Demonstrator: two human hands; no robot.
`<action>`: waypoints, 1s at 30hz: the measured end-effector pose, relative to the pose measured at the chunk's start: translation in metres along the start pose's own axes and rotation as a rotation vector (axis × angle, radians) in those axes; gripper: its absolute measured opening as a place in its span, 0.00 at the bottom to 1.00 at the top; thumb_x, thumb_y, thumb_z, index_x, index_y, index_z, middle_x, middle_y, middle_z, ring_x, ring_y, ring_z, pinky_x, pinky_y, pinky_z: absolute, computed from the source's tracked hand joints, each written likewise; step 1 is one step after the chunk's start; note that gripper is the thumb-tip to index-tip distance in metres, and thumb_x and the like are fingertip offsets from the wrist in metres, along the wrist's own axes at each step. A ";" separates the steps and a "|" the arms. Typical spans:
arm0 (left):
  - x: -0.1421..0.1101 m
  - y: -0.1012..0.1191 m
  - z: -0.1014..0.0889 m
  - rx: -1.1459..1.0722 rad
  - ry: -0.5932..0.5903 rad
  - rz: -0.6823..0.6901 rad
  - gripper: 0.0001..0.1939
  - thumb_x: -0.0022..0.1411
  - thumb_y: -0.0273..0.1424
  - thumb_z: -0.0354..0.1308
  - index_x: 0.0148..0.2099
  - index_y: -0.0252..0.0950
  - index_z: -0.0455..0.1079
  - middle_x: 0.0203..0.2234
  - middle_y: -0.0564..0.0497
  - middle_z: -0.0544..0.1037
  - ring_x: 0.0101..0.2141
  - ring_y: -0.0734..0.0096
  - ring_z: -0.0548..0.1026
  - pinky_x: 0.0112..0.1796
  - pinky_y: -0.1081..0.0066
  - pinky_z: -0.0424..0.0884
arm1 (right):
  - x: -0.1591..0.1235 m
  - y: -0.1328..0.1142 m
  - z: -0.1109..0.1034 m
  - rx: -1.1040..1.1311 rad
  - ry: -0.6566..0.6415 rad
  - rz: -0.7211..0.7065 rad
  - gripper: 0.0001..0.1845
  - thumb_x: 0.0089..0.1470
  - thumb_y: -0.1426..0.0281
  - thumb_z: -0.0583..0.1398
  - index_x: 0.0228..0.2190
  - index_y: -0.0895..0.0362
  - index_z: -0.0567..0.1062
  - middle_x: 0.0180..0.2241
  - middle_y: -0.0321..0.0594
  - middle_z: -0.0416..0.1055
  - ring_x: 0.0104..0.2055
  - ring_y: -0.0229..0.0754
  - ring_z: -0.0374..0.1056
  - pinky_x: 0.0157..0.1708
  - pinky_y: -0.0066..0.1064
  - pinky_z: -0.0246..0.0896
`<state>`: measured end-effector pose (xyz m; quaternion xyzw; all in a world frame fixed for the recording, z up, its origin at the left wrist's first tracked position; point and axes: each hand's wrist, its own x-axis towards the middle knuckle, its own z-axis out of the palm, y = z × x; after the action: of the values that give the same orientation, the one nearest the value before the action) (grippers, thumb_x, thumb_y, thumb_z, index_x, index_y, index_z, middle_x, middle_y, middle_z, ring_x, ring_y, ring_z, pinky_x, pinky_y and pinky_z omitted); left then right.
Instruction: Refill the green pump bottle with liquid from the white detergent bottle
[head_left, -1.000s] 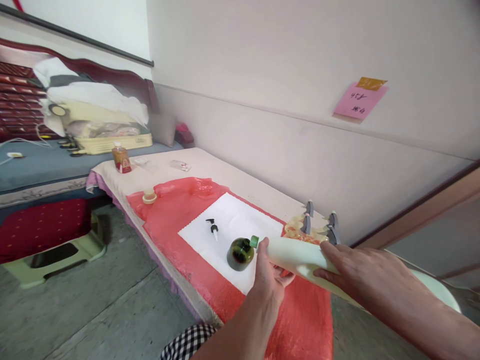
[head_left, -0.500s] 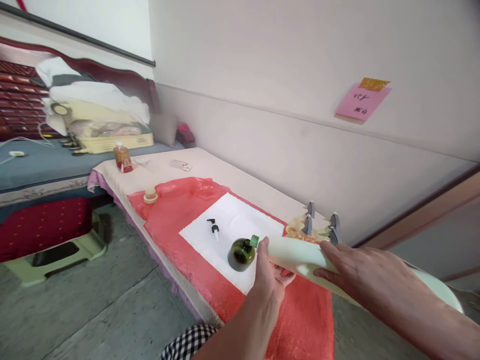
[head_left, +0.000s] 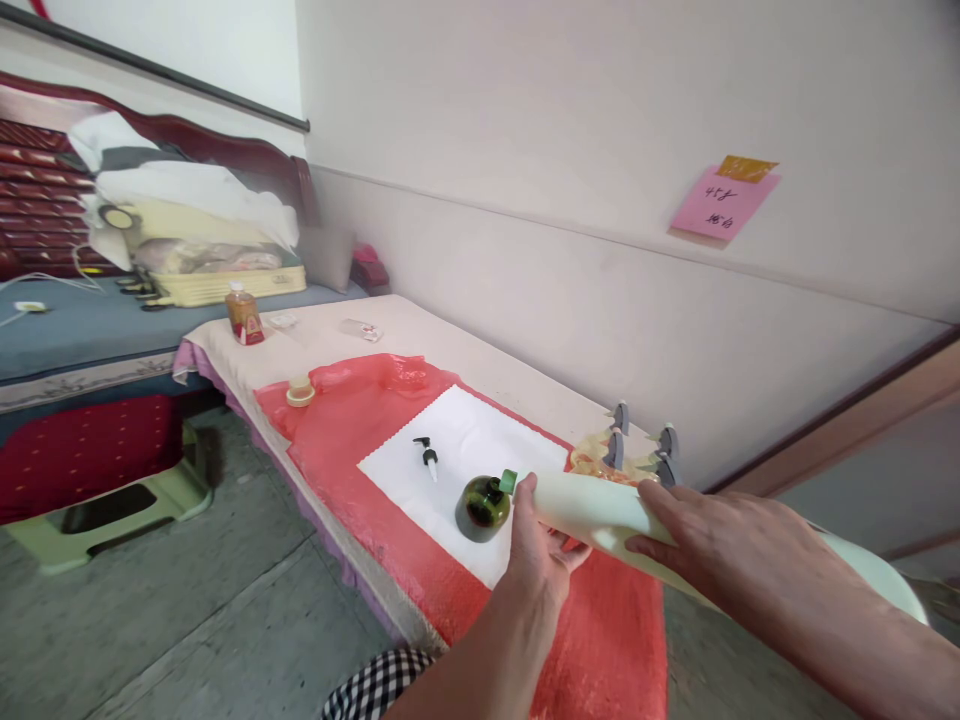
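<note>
The left hand [head_left: 538, 562] and right hand [head_left: 716, 532] closed around a pale bottle [head_left: 589, 500], running left to right; the green bottle [head_left: 480, 515] sat just left, nearer the left hand.

L fingers [head_left: 576, 557] in half-curl w/ thumb [head_left: 526, 505] up, R fingers [head_left: 664, 508] palm-down, both arms [head_left: 495, 640] fwd

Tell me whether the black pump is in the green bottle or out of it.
Out: the black pump lies on the white sheet, apart from the green bottle, its pale tube exposed.

Gap between pump [head_left: 429, 457] and green bottle [head_left: 480, 515] — wall [head_left: 540, 240] beyond.
</note>
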<state>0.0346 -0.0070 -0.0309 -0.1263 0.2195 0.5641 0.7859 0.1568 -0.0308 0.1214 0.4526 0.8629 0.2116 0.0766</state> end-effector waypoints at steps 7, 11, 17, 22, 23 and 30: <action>-0.001 0.001 0.001 -0.015 0.005 -0.002 0.27 0.55 0.50 0.59 0.50 0.36 0.70 0.50 0.42 0.74 0.49 0.54 0.72 0.45 0.56 0.72 | 0.002 -0.005 -0.007 -0.028 -0.053 0.004 0.10 0.58 0.61 0.59 0.35 0.56 0.71 0.26 0.40 0.76 0.23 0.48 0.73 0.18 0.32 0.39; -0.002 0.001 0.001 -0.017 0.006 -0.005 0.27 0.55 0.50 0.59 0.50 0.36 0.70 0.52 0.41 0.73 0.50 0.53 0.72 0.46 0.55 0.70 | 0.003 -0.008 -0.012 -0.032 -0.121 0.021 0.11 0.60 0.60 0.58 0.36 0.56 0.71 0.27 0.41 0.76 0.25 0.50 0.74 0.20 0.32 0.41; -0.001 0.001 0.000 -0.013 0.004 -0.005 0.27 0.55 0.50 0.59 0.50 0.36 0.70 0.51 0.41 0.74 0.50 0.53 0.72 0.45 0.55 0.71 | 0.004 -0.009 -0.013 -0.039 -0.160 0.024 0.12 0.61 0.61 0.57 0.38 0.57 0.71 0.29 0.42 0.77 0.26 0.51 0.75 0.20 0.33 0.43; -0.002 0.001 0.002 -0.016 0.005 -0.004 0.27 0.55 0.50 0.58 0.50 0.36 0.70 0.50 0.41 0.74 0.49 0.53 0.72 0.45 0.55 0.71 | 0.002 -0.008 -0.012 -0.055 -0.150 0.013 0.12 0.60 0.60 0.58 0.38 0.57 0.70 0.29 0.42 0.76 0.26 0.50 0.75 0.20 0.33 0.43; -0.002 0.001 0.002 -0.016 0.008 -0.003 0.27 0.56 0.50 0.58 0.50 0.36 0.70 0.50 0.41 0.74 0.49 0.53 0.72 0.45 0.55 0.71 | 0.002 -0.008 -0.011 -0.056 -0.144 0.012 0.12 0.60 0.60 0.58 0.37 0.56 0.70 0.28 0.42 0.76 0.26 0.50 0.75 0.20 0.32 0.43; -0.005 0.001 0.003 -0.017 0.002 -0.007 0.27 0.56 0.50 0.58 0.50 0.36 0.70 0.50 0.42 0.74 0.49 0.54 0.72 0.44 0.57 0.71 | 0.004 -0.009 -0.013 -0.067 -0.175 0.021 0.13 0.60 0.60 0.59 0.39 0.57 0.70 0.30 0.43 0.77 0.27 0.50 0.75 0.20 0.33 0.47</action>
<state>0.0326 -0.0092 -0.0262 -0.1340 0.2151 0.5631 0.7865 0.1438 -0.0360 0.1297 0.4756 0.8405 0.2007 0.1647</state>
